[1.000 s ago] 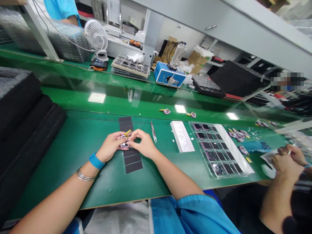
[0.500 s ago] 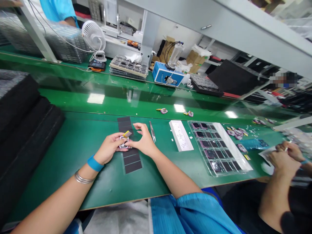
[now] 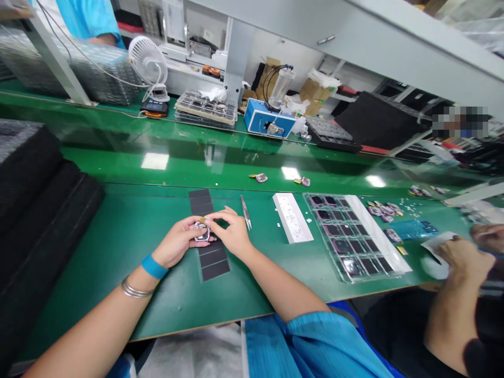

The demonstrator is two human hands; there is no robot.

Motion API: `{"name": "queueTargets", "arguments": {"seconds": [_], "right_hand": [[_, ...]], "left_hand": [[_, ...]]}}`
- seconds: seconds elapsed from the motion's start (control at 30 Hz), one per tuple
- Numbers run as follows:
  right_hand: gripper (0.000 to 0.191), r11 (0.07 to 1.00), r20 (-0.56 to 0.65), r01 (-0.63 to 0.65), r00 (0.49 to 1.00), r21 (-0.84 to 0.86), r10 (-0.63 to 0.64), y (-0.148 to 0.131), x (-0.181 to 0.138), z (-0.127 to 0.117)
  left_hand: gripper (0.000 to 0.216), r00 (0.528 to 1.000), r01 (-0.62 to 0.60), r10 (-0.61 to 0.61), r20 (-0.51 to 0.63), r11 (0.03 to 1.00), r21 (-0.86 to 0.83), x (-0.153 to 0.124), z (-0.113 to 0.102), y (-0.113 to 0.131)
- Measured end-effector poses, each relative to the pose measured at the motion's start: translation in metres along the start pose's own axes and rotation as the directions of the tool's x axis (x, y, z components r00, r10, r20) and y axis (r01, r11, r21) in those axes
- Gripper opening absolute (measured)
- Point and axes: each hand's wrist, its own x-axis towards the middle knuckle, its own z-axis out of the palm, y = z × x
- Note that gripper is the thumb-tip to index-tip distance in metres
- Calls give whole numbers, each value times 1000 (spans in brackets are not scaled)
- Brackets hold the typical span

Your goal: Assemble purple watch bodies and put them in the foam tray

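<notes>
Now a small pink-framed device (image 3: 202,231) with a yellow tab (image 3: 202,219) is being gripped between the left hand (image 3: 178,240) and the right hand (image 3: 232,234), fingers closed on it, above a black strip (image 3: 208,263) on the green counter (image 3: 118,262); tweezers (image 3: 245,212) are laid just beyond, and a co-worker's hands (image 3: 462,262) are seen at the counter's right end.

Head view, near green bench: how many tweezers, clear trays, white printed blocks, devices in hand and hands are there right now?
Tweezers: 1
Clear tray: 1
White printed block: 1
Small device: 1
Own hands: 2
Co-worker's hands: 2
Total: 8
</notes>
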Motion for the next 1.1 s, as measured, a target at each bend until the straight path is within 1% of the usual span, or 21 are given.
{"name": "queueTargets", "arguments": {"seconds": [0.07, 0.13, 0.2, 0.27, 0.3, 0.37, 0.4, 0.47, 0.5, 0.53, 0.57, 0.6, 0.63, 0.67, 0.7, 0.73, 0.77, 0.9, 0.97, 1.03, 1.1], "right_hand": [[3, 995, -19, 82, 996, -64, -83, 1, -1, 1], [5, 973, -1, 182, 983, -141, -184, 1, -3, 0], [12, 933, 75, 282, 959, -223, -272, 0, -4, -2], [17, 889, 159, 360, 932, -283, -327, -2, -4, -5], [18, 873, 189, 386, 920, -298, -343, -2, -4, -6], [18, 868, 215, 401, 912, -292, -349, -2, -5, -6], [16, 883, 207, 385, 919, -269, -337, -1, -5, -5], [11, 944, 159, 283, 953, -170, -257, 4, -5, -3], [15, 977, 138, 200, 973, -79, -188, 6, -4, -1], [24, 994, 139, 98, 985, 36, -103, 10, -4, 1], [36, 986, 171, -14, 985, 164, -15, 13, -4, 2], [46, 950, 231, -127, 971, 284, 61, 16, -4, 4], [52, 897, 304, -229, 946, 378, 113, 18, -4, 5], [55, 842, 367, -309, 919, 441, 145, 19, -4, 6], [54, 801, 406, -363, 899, 476, 166, 19, -4, 7], [51, 778, 418, -389, 891, 494, 180, 18, -5, 8], [48, 768, 407, -395, 893, 504, 192, 17, -6, 9], [42, 774, 324, -360, 922, 520, 211, 12, -10, 16], [42, 779, 321, -354, 924, 518, 207, 12, -10, 18], [43, 810, 330, -338, 925, 480, 191, 14, -8, 16], [47, 894, 309, -261, 939, 364, 149, 14, -5, 10]], "left_hand": [[23, 1000, 6, -6, -11, 1000, -25, 0, -1, 0], [22, 1000, 16, -17, -10, 995, -93, 0, -3, 1], [28, 999, 30, -24, 29, 978, -205, 0, -4, 3], [32, 998, 38, -19, 66, 955, -294, 0, -5, 5], [31, 998, 30, -10, 64, 950, -310, 0, -5, 6], [30, 999, -11, 21, 29, 958, -285, -2, -5, 7], [30, 999, -38, 43, 14, 965, -259, -2, -5, 7], [35, 996, -84, 88, 13, 976, -201, -3, -6, 5], [37, 994, -102, 108, 25, 979, -176, -3, -6, 5], [39, 992, -116, 123, 39, 981, -153, -3, -6, 3], [41, 989, -128, 136, 54, 983, -128, -3, -7, 2], [42, 987, -139, 147, 66, 985, -103, -3, -7, 1], [43, 985, -151, 157, 71, 985, -81, -2, -7, -1], [43, 983, -164, 168, 71, 984, -64, -1, -7, -2], [44, 981, -178, 182, 65, 983, -50, -1, -8, -4], [44, 979, -195, 197, 60, 980, -39, 0, -8, -6], [44, 976, -211, 212, 54, 977, -29, 1, -8, -7], [43, 963, -266, 265, 50, 964, 13, 3, -11, -12], [43, 962, -270, 269, 52, 962, 25, 4, -12, -12], [45, 967, -254, 253, 40, 966, 39, 5, -11, -12], [49, 973, -229, 228, 19, 971, 63, 4, -8, -11]]}}
